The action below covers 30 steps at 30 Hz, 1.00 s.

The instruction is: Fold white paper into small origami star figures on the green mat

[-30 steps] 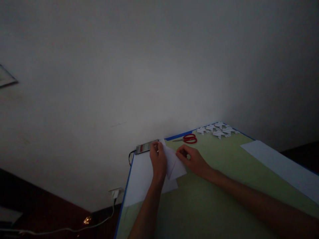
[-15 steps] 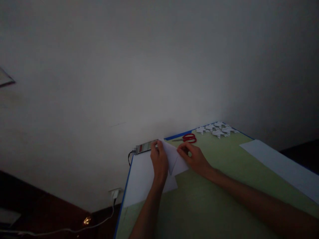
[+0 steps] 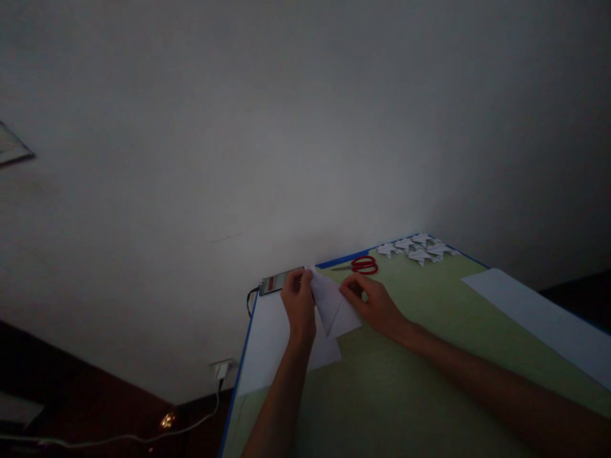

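Observation:
A folded white paper (image 3: 334, 308) with a pointed lower tip lies on the green table (image 3: 405, 369) near its far left corner. My left hand (image 3: 298, 305) pinches the paper's upper left corner, fingers closed on it. My right hand (image 3: 375, 302) grips the paper's right edge with bent fingers. Under the folded piece lies a flat white sheet (image 3: 270, 343). A phone (image 3: 279, 280) with a cable sits just beyond my left hand at the table's back edge.
Red scissors (image 3: 363, 265) lie behind my right hand. Several small folded white paper shapes (image 3: 417, 249) are clustered at the far corner. A long white sheet (image 3: 539, 318) lies on the right. A wall rises behind; a cable (image 3: 143, 436) runs to a socket below left.
My left hand has shifted slightly left and up on the paper's corner. The right hand moved in to the paper's right edge a second ago and has held there since.

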Available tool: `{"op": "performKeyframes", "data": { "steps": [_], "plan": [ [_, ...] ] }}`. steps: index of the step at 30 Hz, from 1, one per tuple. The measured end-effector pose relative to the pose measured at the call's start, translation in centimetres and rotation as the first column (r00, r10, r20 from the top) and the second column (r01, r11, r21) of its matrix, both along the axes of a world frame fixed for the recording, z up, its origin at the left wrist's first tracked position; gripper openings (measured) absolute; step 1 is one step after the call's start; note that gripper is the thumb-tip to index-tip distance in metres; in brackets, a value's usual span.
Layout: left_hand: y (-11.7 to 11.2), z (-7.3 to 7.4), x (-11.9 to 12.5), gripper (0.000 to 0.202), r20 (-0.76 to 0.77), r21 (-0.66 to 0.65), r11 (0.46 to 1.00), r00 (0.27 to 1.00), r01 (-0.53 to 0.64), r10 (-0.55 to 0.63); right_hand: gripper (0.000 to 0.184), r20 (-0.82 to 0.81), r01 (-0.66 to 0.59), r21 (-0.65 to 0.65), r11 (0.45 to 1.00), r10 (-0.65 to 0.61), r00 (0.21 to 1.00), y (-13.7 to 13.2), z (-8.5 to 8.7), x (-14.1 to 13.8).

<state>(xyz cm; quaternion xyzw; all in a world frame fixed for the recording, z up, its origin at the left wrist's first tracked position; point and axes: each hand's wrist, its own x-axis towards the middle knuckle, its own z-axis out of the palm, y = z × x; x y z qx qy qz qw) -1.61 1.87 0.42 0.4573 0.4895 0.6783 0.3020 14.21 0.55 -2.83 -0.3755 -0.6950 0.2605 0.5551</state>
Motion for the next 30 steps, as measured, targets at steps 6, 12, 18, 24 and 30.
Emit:
{"op": "performKeyframes", "data": {
  "steps": [6, 12, 18, 24, 30],
  "plan": [
    [-0.13, 0.25, 0.1, 0.027, 0.078, 0.007, 0.999, 0.996, 0.032, -0.032, 0.014, 0.007, -0.011, -0.006, 1.0, 0.011, 1.0, 0.1, -0.07, 0.01],
    [0.24, 0.1, -0.13, 0.028, 0.164, -0.011, 0.998, 0.985, 0.063, -0.06, 0.014, 0.013, -0.014, -0.01, 1.0, 0.014, 1.0, 0.31, -0.38, -0.08],
    [0.13, 0.12, -0.16, 0.019, 0.231, -0.003, 1.0, 0.973, -0.003, 0.003, 0.013, 0.021, -0.047, -0.016, 0.999, 0.048, 0.999, 0.09, -0.22, -0.17],
    [0.0, 0.26, -0.18, 0.021, 0.176, 0.02, 1.0, 0.984, -0.015, 0.011, 0.014, 0.023, -0.055, -0.016, 0.998, 0.055, 0.998, -0.18, 0.13, -0.18],
    [0.1, 0.13, -0.14, 0.028, 0.046, 0.039, 0.998, 0.998, 0.046, -0.047, 0.013, -0.009, 0.045, 0.035, 0.998, -0.045, 0.999, 0.36, 0.05, 0.1]
  ]
}}
